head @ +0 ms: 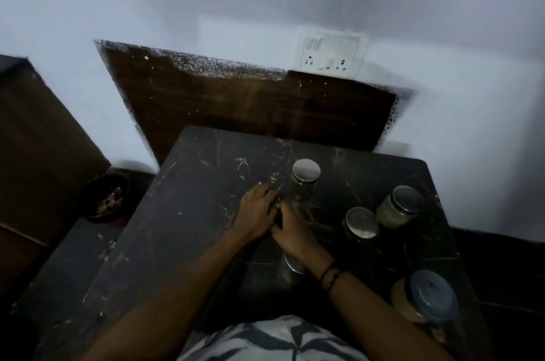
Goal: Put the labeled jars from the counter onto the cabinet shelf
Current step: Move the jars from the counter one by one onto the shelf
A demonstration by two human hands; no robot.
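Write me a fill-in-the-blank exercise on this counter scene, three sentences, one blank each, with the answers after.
1. The jar nearest the wall has a round ____ lid.
2. The big jar at the counter's near right corner has a ____ lid.
3. The left hand and the right hand lie together on the dark ____.

Missing words: metal; blue; counter
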